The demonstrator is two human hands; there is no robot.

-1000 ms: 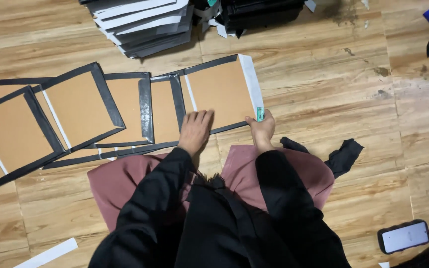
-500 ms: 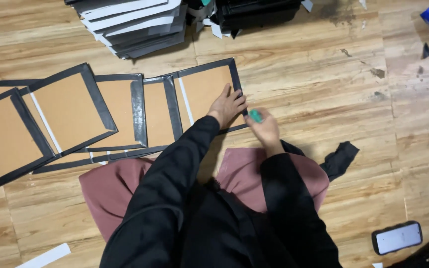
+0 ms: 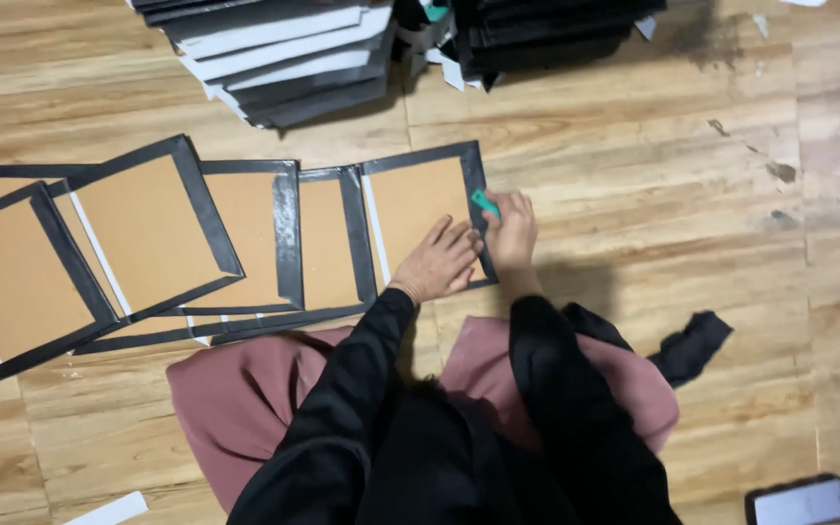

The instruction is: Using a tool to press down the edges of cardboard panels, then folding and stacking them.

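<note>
A brown cardboard panel with black borders (image 3: pixel 418 199) lies on the wooden floor, the rightmost of a row of overlapping panels. My left hand (image 3: pixel 439 261) presses flat on its lower right part, fingers spread. My right hand (image 3: pixel 510 231) sits at the panel's right black edge, closed around a small green tool (image 3: pixel 484 202) whose tip touches the border. Both arms are in black sleeves.
More black-bordered panels (image 3: pixel 148 233) overlap to the left. Stacks of dark and white boards (image 3: pixel 284 49) stand at the top. A phone (image 3: pixel 797 502) lies at bottom right, a black cloth scrap (image 3: pixel 694 342) to the right, pink fabric (image 3: pixel 235 389) over my lap.
The white strip on the panel's right edge is now covered by black border. My left hand slid right onto the panel; my right hand with the green tool moved up to the right edge.
</note>
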